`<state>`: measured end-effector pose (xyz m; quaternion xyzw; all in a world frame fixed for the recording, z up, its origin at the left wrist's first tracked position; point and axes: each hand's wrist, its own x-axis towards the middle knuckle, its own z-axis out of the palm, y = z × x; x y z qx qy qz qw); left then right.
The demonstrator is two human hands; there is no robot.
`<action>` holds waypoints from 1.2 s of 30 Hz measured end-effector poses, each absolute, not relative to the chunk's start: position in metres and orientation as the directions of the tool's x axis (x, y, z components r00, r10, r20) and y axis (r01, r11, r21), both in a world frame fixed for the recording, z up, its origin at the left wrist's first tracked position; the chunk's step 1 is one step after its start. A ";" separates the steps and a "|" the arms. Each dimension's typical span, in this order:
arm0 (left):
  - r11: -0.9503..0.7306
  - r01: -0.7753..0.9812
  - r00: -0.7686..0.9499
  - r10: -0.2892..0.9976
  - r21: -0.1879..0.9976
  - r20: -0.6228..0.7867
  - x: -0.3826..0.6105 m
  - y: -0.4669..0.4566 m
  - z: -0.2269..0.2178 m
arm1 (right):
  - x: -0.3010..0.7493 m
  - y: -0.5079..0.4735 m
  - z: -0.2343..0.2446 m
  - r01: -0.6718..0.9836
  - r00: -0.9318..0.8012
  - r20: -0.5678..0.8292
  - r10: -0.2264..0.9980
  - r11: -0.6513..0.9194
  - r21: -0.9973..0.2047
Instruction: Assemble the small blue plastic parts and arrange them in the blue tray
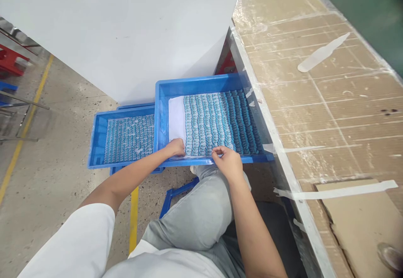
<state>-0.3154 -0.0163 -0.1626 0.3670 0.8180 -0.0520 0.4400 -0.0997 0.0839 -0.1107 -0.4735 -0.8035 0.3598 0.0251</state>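
Note:
A blue plastic tray (201, 84) stands in front of my knees, filled with rows of small teal and white parts (217, 120) on a white sheet (176, 116). My left hand (175, 147) rests on the tray's near edge, fingers curled over the sheet and the front row of parts. My right hand (227, 160) pinches at the front row near the tray's near rim; what it holds is too small to make out. A second blue tray (97, 137) with the same kind of parts sits lower, to the left.
A cardboard-covered table (330, 102) with tape strips runs along the right, its edge beside the tray. A large white panel (126, 30) rises behind the trays. Concrete floor with a yellow line (22, 139) lies left. Blue frame (176, 196) below my knee.

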 end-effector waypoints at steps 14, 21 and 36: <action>0.766 0.600 -0.368 0.521 0.232 -0.770 -0.315 -0.015 -0.153 | -0.098 0.085 -0.114 0.733 -0.554 -0.298 0.777 0.287 -0.617; 0.774 0.581 -0.350 0.517 0.252 -0.781 -0.316 -0.016 -0.163 | -0.097 0.084 -0.114 0.728 -0.561 -0.289 0.776 0.296 -0.618; 0.738 0.606 -0.335 0.575 0.297 -0.746 -0.312 -0.020 -0.170 | -0.098 0.085 -0.114 0.732 -0.560 -0.291 0.776 0.297 -0.614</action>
